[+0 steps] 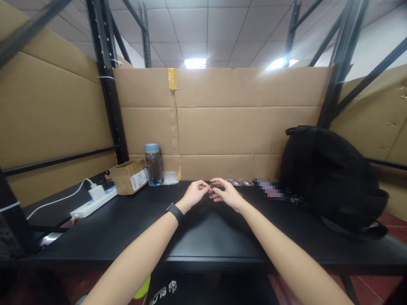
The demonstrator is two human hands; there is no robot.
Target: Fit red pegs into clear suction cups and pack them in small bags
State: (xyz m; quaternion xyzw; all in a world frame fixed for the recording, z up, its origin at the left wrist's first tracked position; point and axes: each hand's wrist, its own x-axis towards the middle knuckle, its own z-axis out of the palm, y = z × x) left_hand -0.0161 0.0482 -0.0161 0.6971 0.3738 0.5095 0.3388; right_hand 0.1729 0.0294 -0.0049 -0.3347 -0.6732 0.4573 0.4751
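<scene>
Small object, head view: a small, shiny, dark reddish object is held up between the two hands, above the black table; its exact shape is too small to tell.
Left hand: the left hand has thumb and forefinger pinched together on the object's left edge; a dark wristband circles the wrist.
Right hand: the right hand curves its fingers over and under the object's right side, thumb near it; whether they grip it I cannot tell.
Object and fingertips: it lies right at the tips, between the hands, partly hidden by the fingers.
Clear packets: a row of clear packets lies just beyond the right hand, by the cardboard wall.
Left of the hands: a bottle, an open carton and a power strip.
Right of the hands: a black backpack.
</scene>
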